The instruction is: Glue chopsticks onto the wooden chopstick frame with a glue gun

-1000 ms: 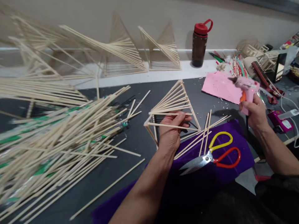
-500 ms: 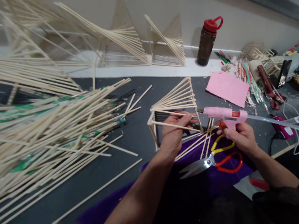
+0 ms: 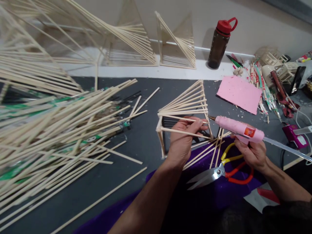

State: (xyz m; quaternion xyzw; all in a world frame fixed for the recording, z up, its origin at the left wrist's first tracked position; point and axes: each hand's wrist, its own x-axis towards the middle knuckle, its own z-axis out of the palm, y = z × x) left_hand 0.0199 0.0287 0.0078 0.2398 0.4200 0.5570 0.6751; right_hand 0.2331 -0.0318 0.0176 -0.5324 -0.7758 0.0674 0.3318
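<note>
A small frame of pale wooden sticks (image 3: 187,104) stands on the dark table, its upper sticks fanned out. My left hand (image 3: 184,135) reaches into it, thumb and fingers pinching a wooden stick (image 3: 179,119) near its right end. My right hand (image 3: 253,151) is wrapped round the handle of a pink glue gun (image 3: 239,128), its nozzle close to the frame's right upright. A clear glue stick (image 3: 285,148) juts from the gun's back. Below lie scissors (image 3: 218,171) with yellow and red handles, beside several loose sticks (image 3: 202,153) on purple cloth.
A large heap of wooden sticks (image 3: 60,136) covers the left of the table. Finished-looking twisted stick frames (image 3: 177,42) stand along the wall. Behind are a dark bottle with a red lid (image 3: 218,44), a pink sheet (image 3: 240,93) and clutter at right, including a purple plug adapter (image 3: 294,136).
The glue gun has tilted, its rear swinging down and its nozzle moving slightly right and down. My left hand keeps its pinch on the stick. The whole view has shifted slightly.
</note>
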